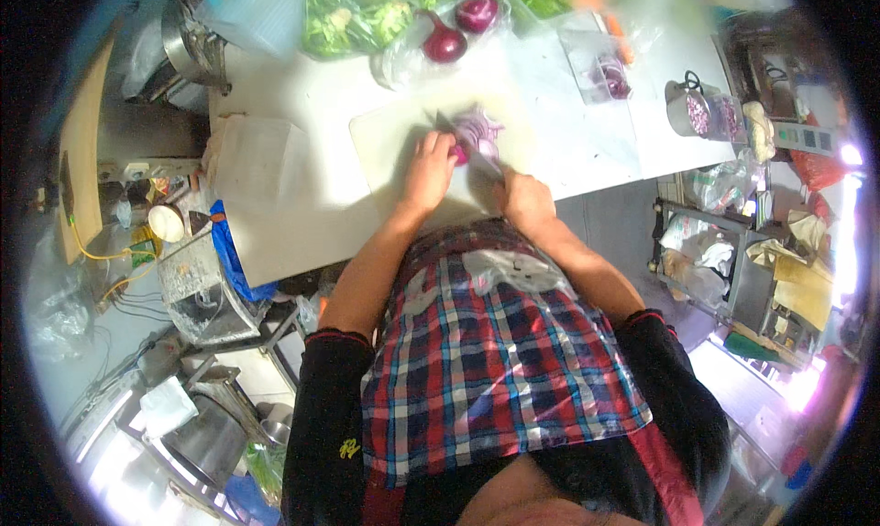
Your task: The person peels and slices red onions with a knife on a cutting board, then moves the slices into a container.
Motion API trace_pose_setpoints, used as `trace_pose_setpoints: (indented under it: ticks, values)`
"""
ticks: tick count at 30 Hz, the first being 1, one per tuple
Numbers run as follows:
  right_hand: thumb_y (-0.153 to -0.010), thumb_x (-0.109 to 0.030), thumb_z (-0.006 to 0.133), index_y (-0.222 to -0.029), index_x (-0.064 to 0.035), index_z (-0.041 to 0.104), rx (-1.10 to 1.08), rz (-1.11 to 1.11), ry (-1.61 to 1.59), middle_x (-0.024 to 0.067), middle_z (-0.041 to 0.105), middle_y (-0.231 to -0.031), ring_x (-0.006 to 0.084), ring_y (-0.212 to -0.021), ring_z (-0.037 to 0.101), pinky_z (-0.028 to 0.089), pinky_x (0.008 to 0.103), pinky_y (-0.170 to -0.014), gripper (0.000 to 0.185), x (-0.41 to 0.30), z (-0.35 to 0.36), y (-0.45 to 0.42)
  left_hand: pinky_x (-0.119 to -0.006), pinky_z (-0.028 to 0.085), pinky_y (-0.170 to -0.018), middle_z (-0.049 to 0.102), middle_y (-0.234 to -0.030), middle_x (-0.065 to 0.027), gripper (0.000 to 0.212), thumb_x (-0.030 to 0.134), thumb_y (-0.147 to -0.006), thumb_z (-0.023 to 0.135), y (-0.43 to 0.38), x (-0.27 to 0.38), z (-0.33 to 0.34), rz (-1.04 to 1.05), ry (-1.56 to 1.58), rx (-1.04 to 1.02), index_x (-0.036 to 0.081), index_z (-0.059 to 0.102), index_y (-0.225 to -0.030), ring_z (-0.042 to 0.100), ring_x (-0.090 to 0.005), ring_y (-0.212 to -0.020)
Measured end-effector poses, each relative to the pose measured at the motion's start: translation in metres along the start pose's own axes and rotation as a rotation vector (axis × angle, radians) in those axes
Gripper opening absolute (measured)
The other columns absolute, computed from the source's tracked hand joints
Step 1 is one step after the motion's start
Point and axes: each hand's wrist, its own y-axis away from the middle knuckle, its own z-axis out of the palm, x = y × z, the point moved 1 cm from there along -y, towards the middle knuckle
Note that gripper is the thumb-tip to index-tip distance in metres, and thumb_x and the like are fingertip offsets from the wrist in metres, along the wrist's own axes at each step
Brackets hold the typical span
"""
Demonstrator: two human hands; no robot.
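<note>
On a pale cutting board, my left hand presses down a piece of red onion with bent fingers. My right hand grips the handle of a kitchen knife, whose blade slants across the onion beside my left fingertips. Sliced red onion lies on the blade's far side. Beyond the board, a whole red onion and another red onion rest on clear plastic. The knife handle is mostly hidden in my right hand.
Bagged leafy greens lie at the back of the white table. A translucent plastic container stands at the left. To the right are a clear bag with red onion and a metal cup of chopped onion. A shelf rack stands beyond.
</note>
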Motion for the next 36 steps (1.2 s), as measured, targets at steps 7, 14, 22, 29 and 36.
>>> trace_pose_setpoints:
  ticks: [7,14,22,29,36]
  values:
    - [-0.102,-0.028,0.063,-0.122,-0.0067,0.068,0.018,-0.028,-0.042,0.0267,0.076,-0.093,0.0479,-0.089,0.074,0.058,0.0587,-0.081,0.030,0.016,0.019,-0.004,-0.052,0.053,-0.100,0.062,-0.127,-0.0172,0.033,0.011,-0.095,0.076,0.013,-0.004,0.010,-0.060,0.019,-0.018,0.006,0.063,-0.126,0.061,-0.0438,-0.118]
    - [-0.101,-0.028,0.066,-0.140,-0.0118,0.067,-0.021,0.024,-0.040,0.0262,0.077,-0.098,0.0468,-0.093,0.074,0.059,0.0569,-0.084,0.042,0.015,0.022,-0.001,-0.051,0.054,-0.098,0.062,-0.125,-0.0169,0.032,0.010,-0.096,0.075,0.013,-0.006,0.012,-0.068,0.023,0.020,0.006,0.062,-0.125,0.063,-0.0424,-0.118]
    - [-0.100,-0.031,0.066,-0.131,-0.0151,0.070,-0.053,0.044,-0.098,0.0247,0.077,-0.102,0.0447,-0.098,0.075,0.058,0.0555,-0.090,0.035,0.029,0.030,-0.004,-0.050,0.056,-0.105,0.062,-0.141,-0.0127,0.032,0.007,-0.097,0.064,0.008,-0.002,0.002,0.177,-0.211,-0.093,0.008,0.068,-0.128,0.061,-0.0372,-0.129]
    - [-0.101,-0.036,0.065,-0.123,-0.0083,0.072,-0.067,0.080,-0.138,0.0263,0.077,-0.103,0.0456,-0.098,0.075,0.058,0.0566,-0.090,0.036,0.047,0.038,-0.007,-0.052,0.060,-0.090,0.074,-0.120,-0.0133,0.036,0.030,-0.091,0.077,-0.032,0.011,-0.015,-0.150,-0.342,-0.450,0.009,0.072,-0.121,0.074,-0.0385,-0.104]
    - [-0.100,-0.037,0.066,-0.116,-0.0045,0.074,-0.016,0.042,-0.106,0.0268,0.077,-0.099,0.0463,-0.094,0.075,0.059,0.0573,-0.087,0.037,0.040,0.040,-0.005,-0.050,0.057,-0.096,0.069,-0.120,-0.0243,0.050,0.025,-0.092,0.082,0.006,-0.014,-0.028,-0.298,-0.198,-0.142,0.004,0.062,-0.132,0.069,-0.0456,-0.115]
